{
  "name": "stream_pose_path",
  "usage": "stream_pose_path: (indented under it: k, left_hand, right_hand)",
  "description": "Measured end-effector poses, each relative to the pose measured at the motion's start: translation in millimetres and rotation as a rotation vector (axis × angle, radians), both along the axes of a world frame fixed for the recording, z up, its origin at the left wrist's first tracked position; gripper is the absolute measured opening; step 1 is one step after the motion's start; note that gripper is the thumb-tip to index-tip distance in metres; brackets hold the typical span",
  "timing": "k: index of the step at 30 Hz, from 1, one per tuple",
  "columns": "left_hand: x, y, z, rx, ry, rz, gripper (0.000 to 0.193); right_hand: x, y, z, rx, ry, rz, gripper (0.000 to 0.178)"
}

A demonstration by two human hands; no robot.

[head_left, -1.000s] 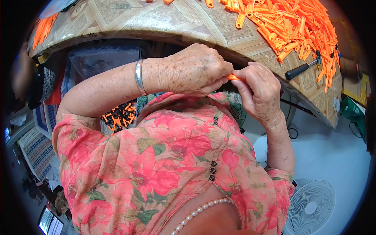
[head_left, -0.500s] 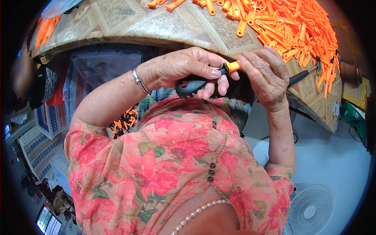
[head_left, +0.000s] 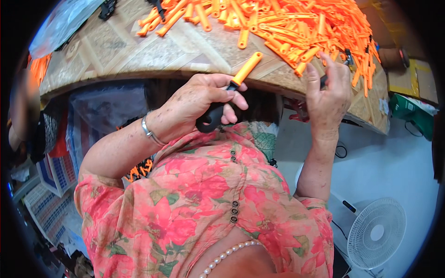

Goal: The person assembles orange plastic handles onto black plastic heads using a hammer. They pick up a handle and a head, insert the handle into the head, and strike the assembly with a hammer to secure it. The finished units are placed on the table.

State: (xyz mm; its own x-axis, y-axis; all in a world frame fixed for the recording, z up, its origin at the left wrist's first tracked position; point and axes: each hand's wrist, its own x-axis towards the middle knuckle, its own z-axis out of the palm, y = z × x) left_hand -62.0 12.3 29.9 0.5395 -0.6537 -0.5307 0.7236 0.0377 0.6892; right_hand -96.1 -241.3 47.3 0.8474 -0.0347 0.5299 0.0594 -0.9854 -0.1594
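My left hand (head_left: 211,99) is closed round a black utensil head (head_left: 214,118) with a rounded, curved end. An orange handle (head_left: 248,67) is joined to it and sticks up past my fingertips, tilted to the right. My right hand (head_left: 330,95) is over the table's right edge, thumb and forefinger apart. Behind them, part of a black tool handle (head_left: 323,82) shows, and I cannot see clearly whether the fingers touch it. Just beyond my right fingertips spreads a heap of orange handles (head_left: 296,32).
The patterned table (head_left: 120,53) curves across the front. A clear plastic bag (head_left: 60,28) lies at its far left. To the right of the table are a green box (head_left: 410,116) and a cardboard box (head_left: 415,81). A white fan (head_left: 376,231) stands at the lower right.
My right hand has let go of the orange handle and moved right and away to the black tool handle. The orange handle now points up from my left hand. The whole view has shifted.
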Motion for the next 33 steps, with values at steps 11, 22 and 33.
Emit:
stream_pose_path:
  k: [11,22,33]
  left_hand:
    - [-6.4,-16.2,9.0,0.071,-0.033,0.090,0.026]
    - [-11.8,-20.6,7.6,0.076,-0.021,0.143,0.024]
    - [-11.3,-21.5,8.7,0.103,-0.034,0.159,0.022]
  right_hand:
    - [-11.3,-57.6,15.1,0.245,0.502,-0.377,0.049]
    - [-53.9,-78.8,-2.4,0.863,0.249,-0.319,0.048]
    - [-73.3,13.6,-14.4,0.551,0.435,0.391,0.050]
